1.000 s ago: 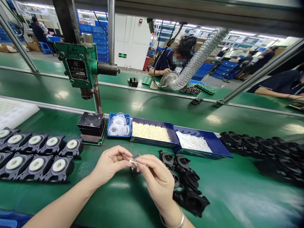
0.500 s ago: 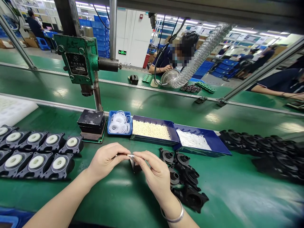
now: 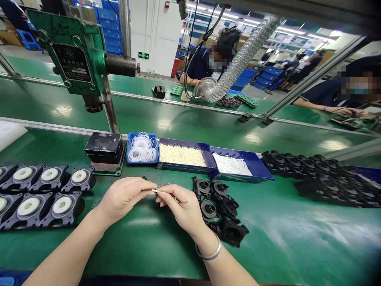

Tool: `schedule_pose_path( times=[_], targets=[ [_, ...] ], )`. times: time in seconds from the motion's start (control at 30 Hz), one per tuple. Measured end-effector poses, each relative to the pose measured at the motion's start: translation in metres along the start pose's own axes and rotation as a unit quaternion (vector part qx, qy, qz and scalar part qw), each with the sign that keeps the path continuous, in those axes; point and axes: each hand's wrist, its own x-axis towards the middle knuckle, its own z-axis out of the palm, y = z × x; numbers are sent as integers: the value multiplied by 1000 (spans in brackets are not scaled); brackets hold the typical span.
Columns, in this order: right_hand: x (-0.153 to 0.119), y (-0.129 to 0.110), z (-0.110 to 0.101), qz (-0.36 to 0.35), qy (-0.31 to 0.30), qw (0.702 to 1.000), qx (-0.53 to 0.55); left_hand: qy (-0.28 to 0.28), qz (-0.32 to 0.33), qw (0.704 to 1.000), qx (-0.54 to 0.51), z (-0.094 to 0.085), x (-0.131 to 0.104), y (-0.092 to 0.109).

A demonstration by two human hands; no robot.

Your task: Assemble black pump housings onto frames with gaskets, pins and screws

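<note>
My left hand [image 3: 126, 198] and my right hand [image 3: 181, 206] meet fingertip to fingertip over the green bench. Between them is a small white piece [image 3: 155, 191], pinched from both sides. A dark object beneath the fingertips is mostly hidden. Several black housings [image 3: 209, 208] lie just right of my right hand. Beyond the hands stand a blue tray of clear rings [image 3: 143, 147], a bin of cream-coloured small parts [image 3: 182, 155] and a bin of white strips [image 3: 232, 163].
A green press [image 3: 71, 55] rises at the back left above a black block [image 3: 103, 145]. Black housings with white rings [image 3: 29, 206] line the left. More black parts [image 3: 324, 182] are piled right. People sit across the bench behind a metal rail [image 3: 166, 104].
The view has shifted, so the bench things appear further left and slightly higher. My hands still meet at the fingertips, with the dark object below them now more covered.
</note>
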Motion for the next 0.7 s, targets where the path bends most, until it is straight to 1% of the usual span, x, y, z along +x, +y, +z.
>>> schedule_pose_path(
  times=[0.1,0.2,0.3,0.37,0.4,0.43,0.5,0.57,0.6,0.63,0.67,0.7],
  targets=[
    [0,-1,0,-13,-4,1000,-12,-7,8,1000,-2,0,1,1],
    [-2,-2,2,-19,-4,1000,-14,1,10,1000,-2,2,0,1],
    [-2,-3,4,13,-14,999,48,1,-8,1000,-16,5,-3,0],
    [1,-4,3,44,-11,991,123,-23,-41,998,-30,8,-5,-1],
    [3,-4,-1,54,8,986,158,-44,-62,997,-24,9,-5,-2],
    [5,-4,-5,58,42,981,182,-71,-82,994,-6,10,-6,-2],
    [11,-1,-20,51,148,968,195,-128,-107,984,55,12,-6,-2],
    [15,7,-40,44,264,949,167,-174,-118,971,110,15,-7,-4],
    [17,12,-50,52,310,938,147,-191,-119,966,128,17,-8,-5],
    [18,18,-60,71,341,929,125,-201,-120,962,141,18,-9,-7],
    [18,24,-69,99,353,925,97,-207,-121,959,155,19,-10,-10],
    [17,30,-77,131,346,927,64,-206,-122,956,169,19,-11,-13]
  ],
)
